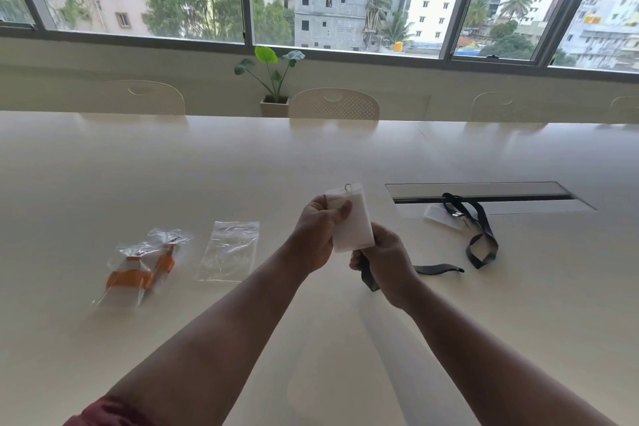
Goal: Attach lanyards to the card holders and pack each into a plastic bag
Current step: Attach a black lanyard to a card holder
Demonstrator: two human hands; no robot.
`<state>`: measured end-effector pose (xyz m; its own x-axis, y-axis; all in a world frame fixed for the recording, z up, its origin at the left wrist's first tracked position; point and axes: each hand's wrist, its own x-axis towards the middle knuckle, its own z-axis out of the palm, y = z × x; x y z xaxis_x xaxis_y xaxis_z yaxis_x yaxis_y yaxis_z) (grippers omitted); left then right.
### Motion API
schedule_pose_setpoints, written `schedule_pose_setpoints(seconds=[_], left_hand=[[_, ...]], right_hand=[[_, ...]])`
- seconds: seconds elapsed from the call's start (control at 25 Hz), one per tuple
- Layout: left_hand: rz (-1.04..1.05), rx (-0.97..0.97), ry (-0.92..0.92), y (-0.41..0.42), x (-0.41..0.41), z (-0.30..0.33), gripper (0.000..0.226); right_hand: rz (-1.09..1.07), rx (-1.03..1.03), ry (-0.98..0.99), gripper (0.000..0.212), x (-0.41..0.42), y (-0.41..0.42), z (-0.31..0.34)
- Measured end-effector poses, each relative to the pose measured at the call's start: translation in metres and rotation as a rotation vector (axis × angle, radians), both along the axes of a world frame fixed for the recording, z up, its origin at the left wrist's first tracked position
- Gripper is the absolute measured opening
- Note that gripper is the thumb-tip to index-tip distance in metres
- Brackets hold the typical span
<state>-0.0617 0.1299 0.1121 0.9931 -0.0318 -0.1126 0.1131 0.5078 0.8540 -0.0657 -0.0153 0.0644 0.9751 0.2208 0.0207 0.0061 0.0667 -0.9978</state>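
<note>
Head view, looking forward-down — table close

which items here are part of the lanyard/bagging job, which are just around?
Job: translucent white card holder in both hands; black lanyard; second clear holder; empty clear plastic bag; packed bag with orange lanyard.
Around: potted green plant; cream chairs.

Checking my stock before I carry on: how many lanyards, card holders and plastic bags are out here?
Lanyards: 3, one orange lanyard bagged, one black lanyard, one dark lanyard in hand
Card holders: 3, at
Plastic bags: 2, packed bag, empty bag
Total: 8
</note>
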Motion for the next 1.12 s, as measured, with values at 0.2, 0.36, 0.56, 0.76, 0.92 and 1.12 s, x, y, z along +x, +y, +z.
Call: schedule_pose_setpoints(seconds=[0.2, 0.36, 0.56, 0.76, 0.92, 1.12], left_hand=[[0.082, -0.057, 0.044, -0.004, 0.000, -0.007, 0.014], [0.202, -0.081, 0.042, -0.006, 0.002, -0.011, 0.020], [0.119, -0.059, 0.034, 0.006, 0.001, -0.007, 0.038], [-0.203, 0.225, 0.092, 0.025, -0.002, -0.005, 0.021], [-0.186, 0.135, 0.129, 0.024, -0.007, -0.006, 0.013], [-0.133, 0.123, 0.128, 0.025, -0.008, -0.002, 0.013]], right_hand=[[0.151, 0.092, 0.112, 0.024, -0.004, -0.006, -0.006], [0.174, 0.126, 0.159, 0.018, -0.010, -0.006, -0.005], [-0.069, 0.141, 0.159, 0.013, -0.002, -0.019, 0.007], [-0.110, 0.109, 0.112, 0.012, 0.002, -0.032, 0.017], [0.024, 0.267, 0.220, 0.028, 0.000, -0.037, 0.018], [0.086, 0.233, 0.218, 0.013, -0.002, -0.039, 0.009]])
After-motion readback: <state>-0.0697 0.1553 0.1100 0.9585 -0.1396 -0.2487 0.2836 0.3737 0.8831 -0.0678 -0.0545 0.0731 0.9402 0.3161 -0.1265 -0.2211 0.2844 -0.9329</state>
